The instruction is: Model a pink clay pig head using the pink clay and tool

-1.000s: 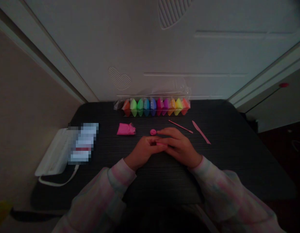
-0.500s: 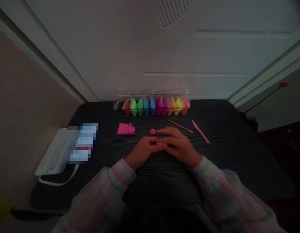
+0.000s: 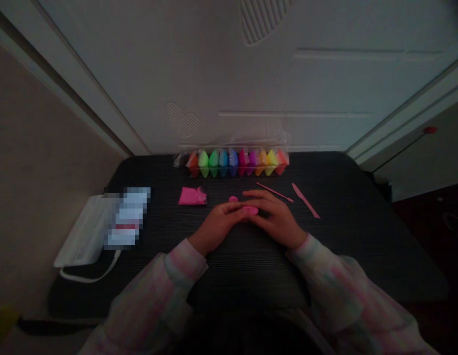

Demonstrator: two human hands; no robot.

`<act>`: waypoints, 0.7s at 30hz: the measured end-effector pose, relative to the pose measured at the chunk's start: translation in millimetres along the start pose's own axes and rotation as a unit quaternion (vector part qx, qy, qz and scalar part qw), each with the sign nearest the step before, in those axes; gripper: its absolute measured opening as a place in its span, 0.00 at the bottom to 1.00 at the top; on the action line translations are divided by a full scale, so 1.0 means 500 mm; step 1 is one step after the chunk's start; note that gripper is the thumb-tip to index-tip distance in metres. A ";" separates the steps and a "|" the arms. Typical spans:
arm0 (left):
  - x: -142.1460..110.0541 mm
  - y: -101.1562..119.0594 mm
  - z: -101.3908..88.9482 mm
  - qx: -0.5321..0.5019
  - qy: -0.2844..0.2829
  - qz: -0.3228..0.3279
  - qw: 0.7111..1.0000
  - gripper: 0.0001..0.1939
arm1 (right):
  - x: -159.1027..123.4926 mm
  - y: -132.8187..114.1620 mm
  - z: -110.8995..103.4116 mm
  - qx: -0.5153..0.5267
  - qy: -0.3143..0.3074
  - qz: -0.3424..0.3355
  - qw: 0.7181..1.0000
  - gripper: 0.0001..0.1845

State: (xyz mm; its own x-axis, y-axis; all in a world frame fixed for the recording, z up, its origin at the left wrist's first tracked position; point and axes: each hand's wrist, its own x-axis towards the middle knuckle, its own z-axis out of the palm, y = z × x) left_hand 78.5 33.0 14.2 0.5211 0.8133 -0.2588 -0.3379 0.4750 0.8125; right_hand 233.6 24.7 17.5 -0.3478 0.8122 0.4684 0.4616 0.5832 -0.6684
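Observation:
A flattened piece of pink modelling clay (image 3: 250, 210) is pinched between the fingers of both hands above the middle of the table. My left hand (image 3: 216, 224) grips it from the left, thumb along its near side. From the right, my right hand (image 3: 275, 217) holds the same piece with curved fingers, the index finger stretched out beyond it. Just behind the fingertips lies a small pink clay ball (image 3: 233, 198), partly covered by the hands. To the left rests a pink clay packet (image 3: 192, 196) with a crumpled end.
Along the back of the dark table (image 3: 244, 276) stands a row of colourful clay packets (image 3: 233, 163) in clear wrap. A thin pink tool (image 3: 275, 192) and a pink plastic knife (image 3: 305, 200) lie right. At left are a blurred-out phone (image 3: 129, 217), white case (image 3: 81, 231) and cable (image 3: 84, 281).
Both hands have risen slightly away from me with the clay piece, which shows more of its face now. My fingers cover more of the small ball than before.

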 end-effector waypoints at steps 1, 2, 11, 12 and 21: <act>0.001 0.001 0.001 -0.012 0.014 0.005 1.000 0.07 | 0.000 0.001 0.001 0.006 0.001 0.008 1.000 0.12; 0.003 0.002 0.002 -0.023 0.026 0.010 0.999 0.06 | 0.001 0.001 0.002 0.012 0.000 0.015 1.000 0.13; 0.010 -0.005 -0.014 0.079 0.092 0.080 0.989 0.10 | 0.012 -0.006 -0.002 0.143 0.014 0.169 0.975 0.08; 0.008 -0.005 -0.015 0.082 0.095 0.091 0.988 0.11 | 0.014 -0.009 -0.002 0.179 0.009 0.205 0.962 0.08; -0.002 0.008 -0.006 0.219 0.126 0.149 0.956 0.11 | 0.010 -0.007 0.015 0.329 0.033 0.281 0.901 0.14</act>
State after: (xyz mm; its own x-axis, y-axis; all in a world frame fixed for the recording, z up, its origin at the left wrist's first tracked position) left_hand 74.5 35.2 16.2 0.2292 0.9718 -0.0553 -0.0528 0.0691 0.9962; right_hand 224.4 26.5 17.6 -0.1507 0.9880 -0.0330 -0.0421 -0.0397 -0.9983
